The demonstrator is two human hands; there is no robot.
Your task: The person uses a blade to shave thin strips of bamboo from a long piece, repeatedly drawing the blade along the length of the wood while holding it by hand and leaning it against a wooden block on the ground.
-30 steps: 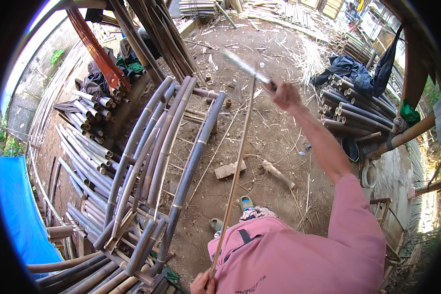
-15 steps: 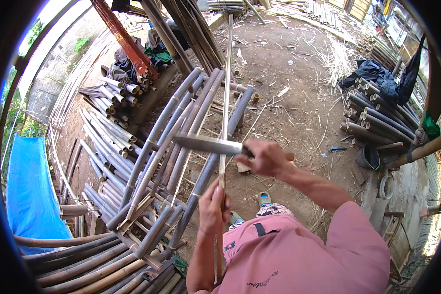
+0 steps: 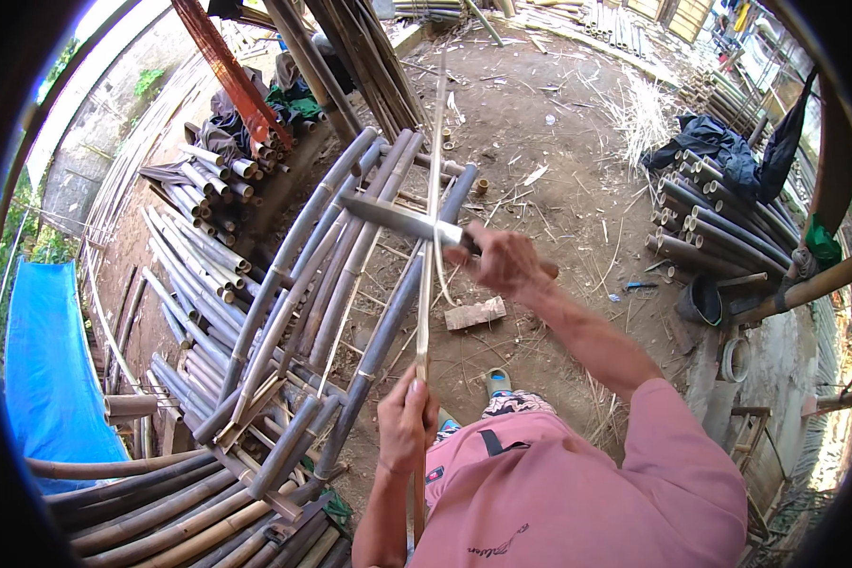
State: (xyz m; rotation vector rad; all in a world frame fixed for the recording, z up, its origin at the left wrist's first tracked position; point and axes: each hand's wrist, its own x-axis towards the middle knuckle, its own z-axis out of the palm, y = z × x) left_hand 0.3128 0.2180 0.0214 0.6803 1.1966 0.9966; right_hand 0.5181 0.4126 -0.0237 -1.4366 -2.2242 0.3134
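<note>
My left hand (image 3: 407, 421) is closed around the lower part of a long, thin bamboo strip (image 3: 426, 308), which runs away from me past the bamboo rack. In my right hand (image 3: 504, 257) is the handle of a machete, its wide blade (image 3: 388, 216) pointing left across the strip. Blade and strip cross just left of that hand; whether the edge bites into the strip I cannot tell. A pale, thin curl hangs beside the strip below the blade. Below my left hand, the strip's near end passes alongside my forearm and shirt.
A rack of bamboo poles (image 3: 355, 256) stands close on the left, with stacked poles (image 3: 208, 308) beyond it. More cut bamboo (image 3: 729, 222) is piled at right, near a dark bucket (image 3: 701, 301). On the dirt floor lies a wooden block (image 3: 475, 314). A blue tarp (image 3: 57, 364) lies far left.
My right hand and the machete have moved farther up the strip, away from my left hand. The wooden block, mostly hidden before, now shows. The whole view has shifted slightly.
</note>
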